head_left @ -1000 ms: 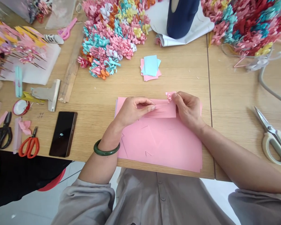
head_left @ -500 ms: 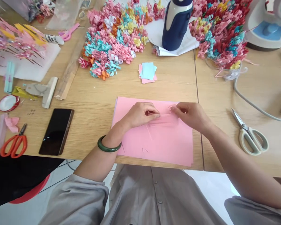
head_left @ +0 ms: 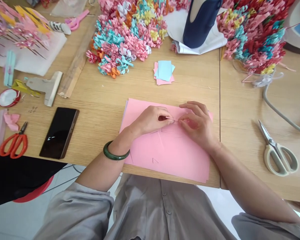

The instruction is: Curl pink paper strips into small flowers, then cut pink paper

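My left hand (head_left: 153,119) is closed, its thumb and fingertips pinching a thin strip of pink paper (head_left: 170,117). Close beside it, my right hand (head_left: 197,125) has thumb and index finger together at the strip's right end, its other fingers spread apart. Both hands are over a stack of pink paper sheets (head_left: 180,160) at the table's front edge. A small folded strip (head_left: 155,160) and other fine strips lie on the top sheet. Pink on pink, the strip's full outline is hard to make out.
Pink and blue paper squares (head_left: 164,71) lie beyond the sheets. White-handled scissors (head_left: 277,151) are at right; a phone (head_left: 59,132) and red-handled pliers (head_left: 14,143) at left. Behind stand curled paper pieces (head_left: 125,36) in a heap and a dark blue bottle (head_left: 200,26).
My right hand has come in towards my left, and its rear fingers have spread. The strips stretched between the hands no longer show. The whole view has shifted slightly.
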Tool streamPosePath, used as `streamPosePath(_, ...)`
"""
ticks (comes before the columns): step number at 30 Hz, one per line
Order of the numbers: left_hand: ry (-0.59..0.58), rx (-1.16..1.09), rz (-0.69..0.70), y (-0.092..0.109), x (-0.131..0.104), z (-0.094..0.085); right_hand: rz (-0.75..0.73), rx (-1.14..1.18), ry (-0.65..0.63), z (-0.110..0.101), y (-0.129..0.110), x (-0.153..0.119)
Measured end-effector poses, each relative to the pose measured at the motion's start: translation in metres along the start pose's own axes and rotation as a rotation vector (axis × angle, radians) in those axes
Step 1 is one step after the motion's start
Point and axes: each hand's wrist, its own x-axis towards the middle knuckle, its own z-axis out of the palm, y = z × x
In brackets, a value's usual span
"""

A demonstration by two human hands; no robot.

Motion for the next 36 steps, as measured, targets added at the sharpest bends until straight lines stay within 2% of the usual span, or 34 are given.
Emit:
streamPosePath(1, 0.042, -0.003, 0.004, 0.001, 0.0, -0.002, 0.004, 0.004, 0.013, -0.001, 0.001, -0.001)
streamPosePath(4, 0.27, -0.003, -0.01, 0.005, 0.0, -0.006, 0.003, 0.016, 0.048, -0.004, 0.001, -0.001)
streamPosePath(6, 0.35, -0.068, -0.055, 0.007, 0.0, -0.007, 0.012, 0.026, 0.073, -0.005, 0.001, -0.002)
streamPosePath(9, 0.275, -0.156, -0.114, 0.01, -0.001, -0.005, 0.025, 0.032, 0.104, -0.004, 0.002, -0.003)
streamPosePath(12, 0.182, -0.164, -0.105, 0.012, -0.002, -0.003, 0.041, 0.029, 0.104, -0.004, 0.002, -0.003)
streamPosePath(19, 0.197, -0.154, -0.105, 0.016, -0.003, 0.004, 0.058, -0.016, 0.081, -0.006, -0.001, -0.002)
streamPosePath(25, 0.129, -0.351, -0.197, 0.023, -0.006, 0.017, 0.048, 0.029, 0.099, 0.001, -0.007, -0.004)
streamPosePath(30, 0.113, -0.425, -0.244, 0.025, -0.007, 0.016, 0.067, 0.054, 0.094, 0.0, -0.007, -0.004)
streamPosePath(36, 0.212, -0.445, -0.309, 0.023, -0.006, 0.009, 0.077, 0.061, 0.126, -0.001, -0.004, -0.004)
